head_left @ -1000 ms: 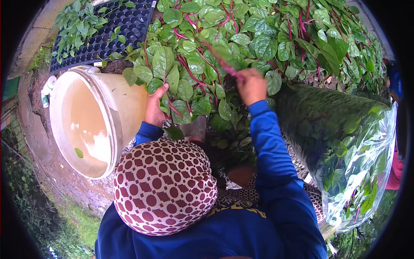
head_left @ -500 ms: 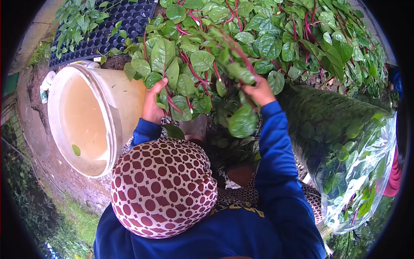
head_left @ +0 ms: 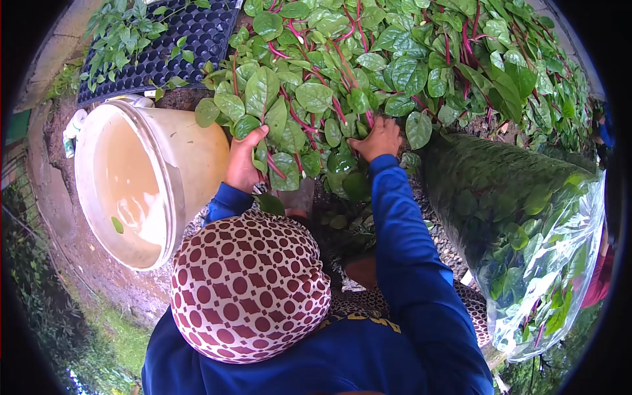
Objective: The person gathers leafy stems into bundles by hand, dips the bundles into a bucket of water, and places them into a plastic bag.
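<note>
Leafy stems (head_left: 262, 92) at the heap's near edge

The left hand (head_left: 243, 160) pinches them under its thumb; the right hand (head_left: 382, 138) touches nearby leaves, fingers slightly spread. Beside the left is a bucket (head_left: 197, 148) of cloudy water (head_left: 128, 178); beyond the right, a clear bag (head_left: 543, 270) of greens.

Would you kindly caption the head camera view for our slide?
Left hand holding red-stemmed greens, right hand at the leafy heap, between bucket and clear bag.
</note>
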`<state>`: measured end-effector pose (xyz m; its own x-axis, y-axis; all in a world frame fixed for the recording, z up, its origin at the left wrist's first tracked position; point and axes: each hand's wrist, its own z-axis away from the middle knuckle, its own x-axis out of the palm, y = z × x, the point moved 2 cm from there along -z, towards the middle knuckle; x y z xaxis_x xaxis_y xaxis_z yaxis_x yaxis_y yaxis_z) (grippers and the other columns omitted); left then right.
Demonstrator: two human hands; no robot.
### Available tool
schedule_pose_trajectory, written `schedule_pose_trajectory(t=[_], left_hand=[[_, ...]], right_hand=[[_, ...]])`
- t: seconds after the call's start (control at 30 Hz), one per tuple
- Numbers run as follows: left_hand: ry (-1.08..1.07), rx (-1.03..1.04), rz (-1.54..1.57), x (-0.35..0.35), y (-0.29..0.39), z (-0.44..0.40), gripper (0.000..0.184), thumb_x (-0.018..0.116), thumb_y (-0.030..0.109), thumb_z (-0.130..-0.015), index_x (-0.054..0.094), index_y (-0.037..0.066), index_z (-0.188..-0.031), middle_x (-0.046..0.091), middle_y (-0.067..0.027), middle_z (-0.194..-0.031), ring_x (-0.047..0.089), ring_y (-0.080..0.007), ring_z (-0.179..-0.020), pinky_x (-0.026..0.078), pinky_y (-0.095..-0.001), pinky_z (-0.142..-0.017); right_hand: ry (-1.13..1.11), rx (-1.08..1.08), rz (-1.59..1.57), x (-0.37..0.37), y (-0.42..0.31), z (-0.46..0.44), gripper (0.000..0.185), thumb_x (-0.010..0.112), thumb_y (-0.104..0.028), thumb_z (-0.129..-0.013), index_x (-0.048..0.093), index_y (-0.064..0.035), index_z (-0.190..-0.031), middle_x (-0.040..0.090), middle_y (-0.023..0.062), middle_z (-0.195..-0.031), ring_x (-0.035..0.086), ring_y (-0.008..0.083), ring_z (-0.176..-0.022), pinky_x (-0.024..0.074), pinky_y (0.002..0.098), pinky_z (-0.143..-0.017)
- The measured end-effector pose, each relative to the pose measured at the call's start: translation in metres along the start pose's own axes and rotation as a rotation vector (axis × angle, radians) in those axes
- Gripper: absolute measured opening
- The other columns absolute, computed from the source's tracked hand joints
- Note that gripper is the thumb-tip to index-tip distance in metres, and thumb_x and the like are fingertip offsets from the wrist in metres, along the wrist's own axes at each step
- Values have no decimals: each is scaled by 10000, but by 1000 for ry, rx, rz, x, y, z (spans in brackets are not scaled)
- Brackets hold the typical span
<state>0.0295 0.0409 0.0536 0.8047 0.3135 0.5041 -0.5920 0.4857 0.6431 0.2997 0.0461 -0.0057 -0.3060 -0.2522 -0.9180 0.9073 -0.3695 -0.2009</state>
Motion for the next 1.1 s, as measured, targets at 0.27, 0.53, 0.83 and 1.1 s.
schedule_pose_trajectory(t=[0.27,0.53,0.83,1.1], left_hand=[[-14,15,9,3,0,1,408,597,49,-821,493,26,-1215,599,-82,-1067,608,-210,-926,523,-379,-777],[32,16,36,10,0,3,383,624,25,-801,520,19,-1170,607,-90,-1036,620,-212,-874,530,-372,-746],[-48,39,-42,6,-7,0,410,605,77,-829,489,38,-1220,579,-75,-1109,583,-208,-976,505,-377,-820],[-29,30,-25,7,-1,1,396,610,63,-822,500,32,-1201,588,-75,-1079,597,-204,-931,513,-366,-793]], right_hand=[[255,70,-63,21,-19,6,992,854,-404,-501,384,-91,-1318,437,114,-1228,380,308,-1189,292,502,-972],[94,71,19,16,-24,-7,580,803,-368,-581,608,-96,-1054,515,79,-1129,426,273,-1119,327,474,-943],[-49,35,-159,11,-40,-5,491,798,-329,-603,586,-34,-934,654,183,-934,609,352,-945,476,437,-822],[-329,199,-1064,66,10,-43,322,742,-4,-606,635,32,-907,646,62,-789,597,150,-656,498,312,-586]])
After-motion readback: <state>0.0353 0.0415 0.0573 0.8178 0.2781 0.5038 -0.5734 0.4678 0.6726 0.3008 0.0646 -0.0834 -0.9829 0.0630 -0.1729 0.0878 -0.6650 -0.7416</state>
